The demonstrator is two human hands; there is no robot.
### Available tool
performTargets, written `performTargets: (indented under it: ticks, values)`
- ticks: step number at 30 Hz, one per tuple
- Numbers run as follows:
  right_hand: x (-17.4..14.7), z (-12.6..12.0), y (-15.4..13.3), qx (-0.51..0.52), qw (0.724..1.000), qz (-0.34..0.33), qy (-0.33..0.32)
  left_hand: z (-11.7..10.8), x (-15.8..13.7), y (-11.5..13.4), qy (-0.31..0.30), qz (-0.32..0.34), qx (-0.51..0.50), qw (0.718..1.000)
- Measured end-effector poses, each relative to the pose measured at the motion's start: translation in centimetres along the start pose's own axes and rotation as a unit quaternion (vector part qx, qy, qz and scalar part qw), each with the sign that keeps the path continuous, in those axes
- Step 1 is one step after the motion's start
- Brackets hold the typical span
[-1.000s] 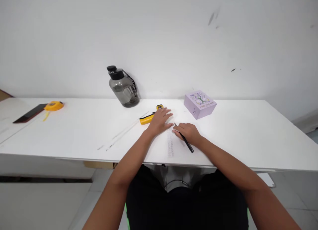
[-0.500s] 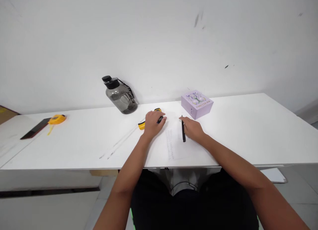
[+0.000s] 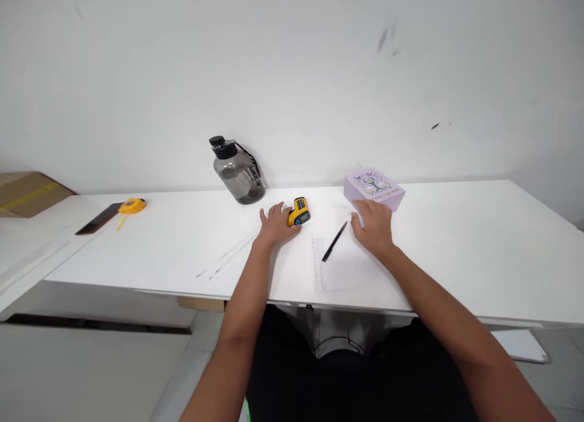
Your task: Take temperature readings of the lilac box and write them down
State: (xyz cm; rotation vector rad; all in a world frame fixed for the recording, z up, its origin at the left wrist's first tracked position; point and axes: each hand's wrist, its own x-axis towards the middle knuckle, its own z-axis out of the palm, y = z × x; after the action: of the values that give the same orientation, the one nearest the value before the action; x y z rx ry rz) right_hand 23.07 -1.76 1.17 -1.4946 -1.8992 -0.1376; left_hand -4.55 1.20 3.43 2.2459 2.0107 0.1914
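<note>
My left hand (image 3: 275,225) rests on the table around a yellow and black infrared thermometer (image 3: 298,212). Thumb and index finger are on either side of its body; the handle is hidden under the palm, and the outer fingers are spread. My right hand (image 3: 375,227) has its fingers apart in front of a lilac box (image 3: 375,185), overlapping its front face; whether they touch it I cannot tell. Between the hands a black pen (image 3: 334,242) lies slantwise on a white sheet of paper (image 3: 347,273) with lines of faint writing.
A grey clear water bottle (image 3: 239,176) with a black lid stands tilted in view near the wall. Farther left lie a yellow tape measure (image 3: 132,205) and a dark flat tool (image 3: 100,218). A cardboard box (image 3: 31,194) is at the far left.
My right hand has let go of the pen, which now lies on the paper, and has moved to the lilac box. The thermometer has turned under my left hand, its display now showing.
</note>
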Motion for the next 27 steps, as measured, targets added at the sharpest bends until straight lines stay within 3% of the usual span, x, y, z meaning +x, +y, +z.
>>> performTargets:
  ticks: [2, 4, 10, 14, 20, 24, 27]
  values:
    - [0.5, -0.5, 1.3, -0.007, 0.997, 0.040, 0.059, -0.1, 0.1, -0.1, -0.009, 0.001, 0.002, 1.000]
    - [1.0, -0.7, 2.9, -0.007, 0.993, 0.096, 0.068, -0.1, 0.1, -0.2, -0.014, 0.001, -0.005, 1.000]
    - [1.7, 0.2, 6.6, 0.097, 0.952, 0.289, -0.027, 0.2, 0.3, -0.1, 0.004, 0.011, 0.004, 1.000]
    - [1.5, 0.3, 6.9, 0.143, 0.951, 0.272, -0.036, 0.3, 0.5, 0.1, 0.021, 0.022, 0.021, 0.999]
    - [1.2, -0.4, 5.4, 0.195, 0.939, 0.283, 0.032, 0.4, 0.6, 0.1, 0.031, 0.005, -0.037, 0.999]
    - [1.4, -0.8, 5.3, 0.255, 0.908, 0.320, 0.093, 0.8, 0.8, 0.0, 0.044, 0.002, -0.081, 0.996]
    - [1.8, -0.6, 5.6, 0.363, 0.853, 0.349, 0.138, 1.3, 1.2, 0.1, 0.073, -0.010, -0.179, 0.981]
